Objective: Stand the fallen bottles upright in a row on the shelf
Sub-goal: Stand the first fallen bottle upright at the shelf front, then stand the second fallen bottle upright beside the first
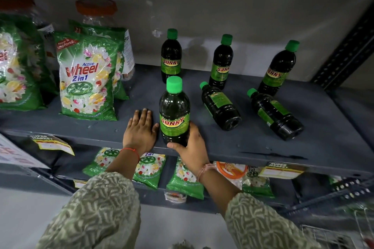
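Note:
Dark bottles with green caps and green "Sunny" labels stand and lie on the grey shelf (253, 143). My right hand (192, 147) grips the base of an upright bottle (174, 111) near the shelf's front edge. My left hand (140, 129) rests flat on the shelf just left of that bottle, fingers apart. Three more bottles stand upright at the back: one (171, 56) behind the held bottle, one (221, 62) in the middle, one (278, 68) to the right. Two bottles lie on their sides, caps pointing back-left: one (220, 106) in the middle, one (275, 114) further right.
Green "Active Wheel" detergent packets (88, 75) stand on the shelf's left side, with clear orange-lidded jars (97, 14) behind. The lower shelf holds more green packets (149, 170). Price tags (281, 170) hang on the shelf front. A slotted metal upright (344, 50) bounds the right.

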{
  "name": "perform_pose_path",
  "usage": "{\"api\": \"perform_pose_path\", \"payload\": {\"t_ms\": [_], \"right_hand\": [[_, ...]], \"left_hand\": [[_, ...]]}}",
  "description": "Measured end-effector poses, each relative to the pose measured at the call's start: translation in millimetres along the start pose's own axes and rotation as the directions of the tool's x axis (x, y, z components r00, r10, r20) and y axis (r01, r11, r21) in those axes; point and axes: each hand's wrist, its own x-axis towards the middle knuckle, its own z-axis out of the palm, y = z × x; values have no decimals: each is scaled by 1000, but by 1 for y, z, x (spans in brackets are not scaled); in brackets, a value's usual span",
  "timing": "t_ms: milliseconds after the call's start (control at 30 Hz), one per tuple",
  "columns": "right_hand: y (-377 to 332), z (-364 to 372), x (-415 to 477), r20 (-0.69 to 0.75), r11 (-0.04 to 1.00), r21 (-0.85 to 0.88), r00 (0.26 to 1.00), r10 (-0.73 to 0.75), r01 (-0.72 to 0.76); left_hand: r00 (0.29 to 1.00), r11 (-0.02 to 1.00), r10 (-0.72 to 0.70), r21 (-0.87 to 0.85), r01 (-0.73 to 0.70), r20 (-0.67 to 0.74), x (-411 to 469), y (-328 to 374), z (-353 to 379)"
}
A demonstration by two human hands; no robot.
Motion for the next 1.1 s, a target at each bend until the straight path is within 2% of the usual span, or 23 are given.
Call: {"api": "perform_pose_path", "payload": {"t_ms": [67, 100, 167, 200, 233, 267, 300, 333, 367, 400, 467, 567, 700, 800, 1000, 1100], "right_hand": [[-2, -5, -9, -11, 999, 52, 1000, 12, -11], [-4, -12, -13, -63, 999, 29, 998, -18, 20], [-11, -36, -8, -238, 979, -148, 956, -172, 140], [-14, -52, 4, -318, 945, -283, 914, -252, 162], [-18, -71, 20, -357, 899, -421, 889, -289, 123], [-20, -90, 41, -335, 837, -547, 911, -241, 20], [-22, -105, 61, -279, 755, -647, 955, -104, -107], [-21, -117, 78, -217, 678, -701, 971, 97, -224], [-20, -124, 91, -145, 649, -696, 945, 294, -309], [-18, -127, 98, -64, 689, -621, 900, 431, -374], [-13, -124, 99, 15, 819, -344, 870, 493, -458], [2, -106, 91, -122, 899, -195, 919, 375, -393], [9, -81, 80, -392, 964, -203, 916, 82, -173], [13, -75, 74, -432, 979, -170, 902, 27, -110], [21, -74, 70, -469, 973, -199, 883, 7, -114], [25, -73, 61, -413, 998, -57, 911, 8, -34]], "left_hand": [[1000, 1000, 5, 10, -5, 13, 0, -1, 0], [1000, 1000, 9, 12, -9, 19, 1, -1, -1], [999, 999, 24, 23, -24, 29, 4, -1, -3], [999, 999, 34, 37, -36, 33, 5, -1, -3], [998, 998, 46, 50, -48, 40, 6, -1, -3], [997, 997, 56, 57, -59, 47, 7, -1, -2], [997, 996, 62, 59, -64, 47, 7, -2, -1], [997, 996, 64, 57, -66, 43, 7, -2, 0], [997, 996, 65, 55, -67, 40, 6, -3, 0], [997, 996, 65, 51, -67, 38, 6, -3, 1], [997, 997, 64, 47, -66, 35, 6, -3, 1], [998, 996, 63, 57, -64, 29, 6, -3, 2], [998, 997, 60, 44, -61, 26, 6, -3, 1], [998, 997, 64, 43, -65, 25, 5, -2, 1], [997, 996, 76, 40, -77, 25, 7, 2, -3], [996, 995, 81, 54, -83, 38, 4, 2, -1]]}}
